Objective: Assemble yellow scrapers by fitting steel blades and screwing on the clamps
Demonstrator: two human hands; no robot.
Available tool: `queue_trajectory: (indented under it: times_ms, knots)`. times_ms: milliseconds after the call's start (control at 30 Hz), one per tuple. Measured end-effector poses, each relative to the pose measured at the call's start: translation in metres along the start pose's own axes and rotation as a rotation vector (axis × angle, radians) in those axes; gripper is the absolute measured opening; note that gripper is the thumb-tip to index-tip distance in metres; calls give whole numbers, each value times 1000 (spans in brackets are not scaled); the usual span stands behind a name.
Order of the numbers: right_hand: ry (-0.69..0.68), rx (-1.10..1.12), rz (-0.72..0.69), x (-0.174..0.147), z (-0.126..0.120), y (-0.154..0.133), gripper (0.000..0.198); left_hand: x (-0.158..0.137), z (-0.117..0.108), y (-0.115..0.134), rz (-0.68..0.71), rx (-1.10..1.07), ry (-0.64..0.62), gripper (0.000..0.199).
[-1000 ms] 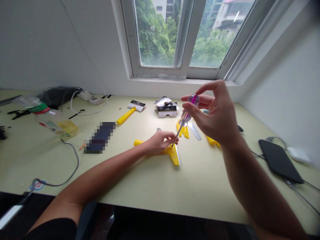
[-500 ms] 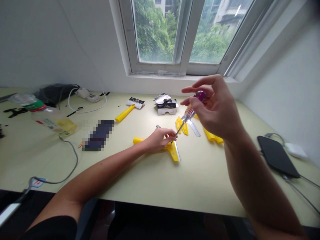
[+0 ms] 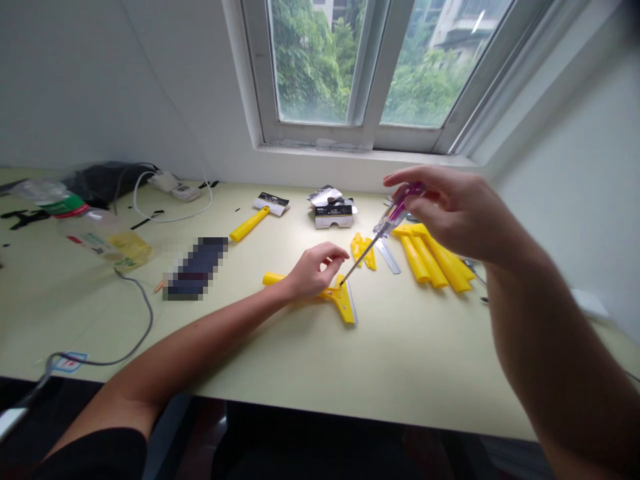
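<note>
A yellow scraper point(image 3: 344, 307) with a thin metal blade along its right edge lies on the desk. My left hand point(image 3: 314, 270) rests over its handle, lower fingers curled about it and partly hidden; thumb and forefinger are raised and a little apart. In my right hand point(image 3: 460, 210) is a screwdriver point(image 3: 395, 212) with a clear and purple handle, held between thumb and fingers. Its metal shaft slants down left, with the tip at the scraper's head. Small yellow plastic parts point(image 3: 363, 252) and a loose blade point(image 3: 388, 256) lie just behind.
Several yellow handles point(image 3: 430, 257) lie to the right. Behind are opened boxes point(image 3: 333, 215) and another scraper point(image 3: 250, 225) with a black-and-white sleeve. On the left are a blurred-out dark item point(image 3: 197, 270), a bottle point(image 3: 95, 230) and cables. The window point(image 3: 370, 73) is beyond the desk.
My left thumb and forefinger have drawn back left from the screwdriver shaft. My right hand has shifted right, its fingers changing position on the handle, and the yellow handles show more fully.
</note>
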State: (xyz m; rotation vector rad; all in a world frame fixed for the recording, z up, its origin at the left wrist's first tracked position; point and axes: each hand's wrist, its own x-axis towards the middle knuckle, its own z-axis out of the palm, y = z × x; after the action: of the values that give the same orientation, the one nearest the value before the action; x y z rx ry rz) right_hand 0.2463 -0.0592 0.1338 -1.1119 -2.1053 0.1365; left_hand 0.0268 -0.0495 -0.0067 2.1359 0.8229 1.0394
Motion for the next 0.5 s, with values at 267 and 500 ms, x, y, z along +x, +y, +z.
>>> queue_trajectory:
  times_ms: [267,500]
  knots:
    - [33,457,75,-11,26,4,27,-26,-40,10,21,662,-490,21]
    - [50,48,74,-12,32,-4,25,-39,-40,3,-86,631,-536,12]
